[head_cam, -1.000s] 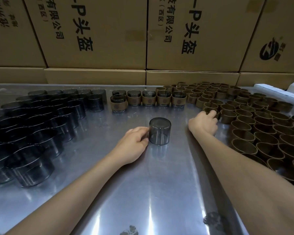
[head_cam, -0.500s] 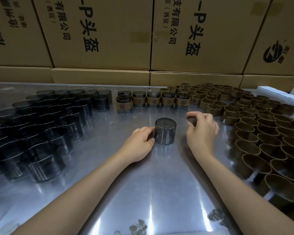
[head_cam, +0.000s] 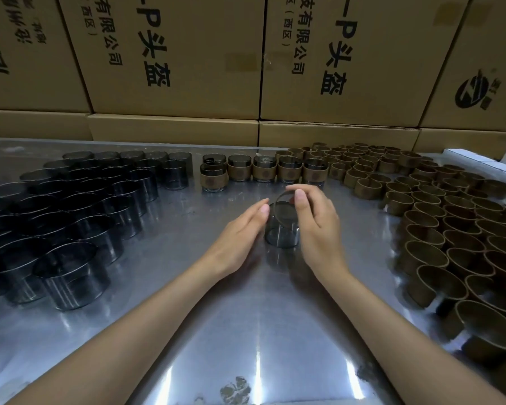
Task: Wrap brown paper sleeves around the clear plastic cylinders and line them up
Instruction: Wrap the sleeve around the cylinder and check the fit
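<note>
One clear smoky plastic cylinder (head_cam: 281, 232) stands upright in the middle of the steel table. My left hand (head_cam: 240, 235) rests against its left side with the fingers touching it. My right hand (head_cam: 316, 223) holds a brown paper sleeve (head_cam: 287, 198) tilted just over the cylinder's top rim. A short row of wrapped cylinders (head_cam: 263, 171) stands behind, at the back centre. Several bare cylinders (head_cam: 79, 206) fill the left side. Many empty brown sleeves (head_cam: 438, 217) cover the right side.
Stacked cardboard boxes (head_cam: 176, 62) form a wall along the table's far edge. White boxes (head_cam: 479, 162) lie at the back right. The shiny table (head_cam: 246, 331) reflects light between my forearms.
My right hand took a sleeve from the pile on the right and carried it left over the cylinder. My left hand stayed at the cylinder's side.
</note>
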`<state>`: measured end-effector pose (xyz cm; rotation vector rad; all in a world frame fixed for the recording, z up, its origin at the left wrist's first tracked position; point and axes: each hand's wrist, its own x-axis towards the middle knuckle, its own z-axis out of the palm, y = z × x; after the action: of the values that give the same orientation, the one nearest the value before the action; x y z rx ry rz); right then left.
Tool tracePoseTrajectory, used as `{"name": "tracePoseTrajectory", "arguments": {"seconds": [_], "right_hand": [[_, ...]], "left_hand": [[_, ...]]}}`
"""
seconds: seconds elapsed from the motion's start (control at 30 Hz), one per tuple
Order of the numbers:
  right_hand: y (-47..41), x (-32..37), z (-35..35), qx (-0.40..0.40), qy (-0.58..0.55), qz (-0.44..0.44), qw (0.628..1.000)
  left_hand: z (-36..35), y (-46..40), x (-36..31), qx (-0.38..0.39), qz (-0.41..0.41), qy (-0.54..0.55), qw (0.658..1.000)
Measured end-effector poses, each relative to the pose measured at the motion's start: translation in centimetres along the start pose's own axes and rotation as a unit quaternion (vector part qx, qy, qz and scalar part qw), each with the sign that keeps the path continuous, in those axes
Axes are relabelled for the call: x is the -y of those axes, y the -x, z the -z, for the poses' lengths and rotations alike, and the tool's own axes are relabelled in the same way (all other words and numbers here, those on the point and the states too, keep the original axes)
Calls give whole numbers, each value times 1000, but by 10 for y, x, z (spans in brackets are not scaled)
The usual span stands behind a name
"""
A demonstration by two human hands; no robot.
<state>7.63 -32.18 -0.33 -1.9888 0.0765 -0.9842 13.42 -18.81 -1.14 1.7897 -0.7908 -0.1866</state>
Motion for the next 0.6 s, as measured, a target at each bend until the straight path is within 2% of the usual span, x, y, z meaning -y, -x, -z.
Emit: {"name": "tracePoseTrajectory", "arguments": {"seconds": [0.1,0.27,0.4,0.6], "right_hand": [[0,-4,-8,33,10,-20,999],[1,-6,-11,64,-46,-76,994],[-2,-11,-4,150,-19,-129,980],[-5,-20,10,265,1,-151,952]], "left_hand": [[-2,4,-3,51,-13,25,998],[-4,1,-3,30,-22,18,999],[-2,-1,-1,36,-15,26,999],[1,0,-3,31,-14,12,999]]}}
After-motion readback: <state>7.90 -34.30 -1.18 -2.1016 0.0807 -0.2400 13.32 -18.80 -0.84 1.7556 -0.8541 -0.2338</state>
